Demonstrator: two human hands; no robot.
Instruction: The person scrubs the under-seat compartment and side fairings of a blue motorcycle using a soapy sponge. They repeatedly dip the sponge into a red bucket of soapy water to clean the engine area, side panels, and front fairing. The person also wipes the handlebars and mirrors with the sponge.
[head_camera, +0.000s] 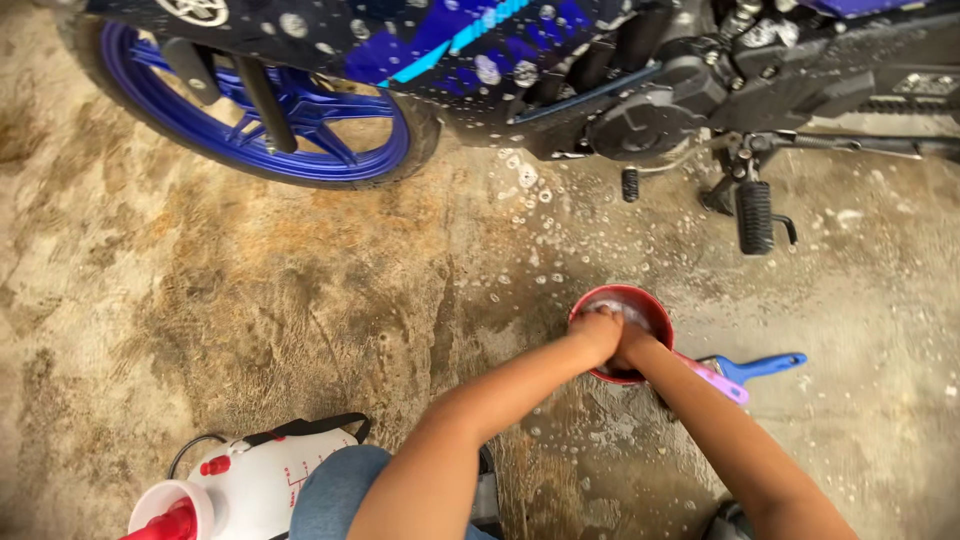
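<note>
Both hands, grip unclear, plunge into upright red bucket, mouth facing up.

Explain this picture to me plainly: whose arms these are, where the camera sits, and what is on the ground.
The camera is worn on a person's head and looks down, so the two bare arms are that person's own. Both hands, left and right, are together inside a red bucket of suds; what they hold is hidden. Beside the bucket lie a blue brush and a pink handle. Above stands a soapy motorcycle with a blue wheel. A white sprayer sits at lower left on wet concrete.
</note>
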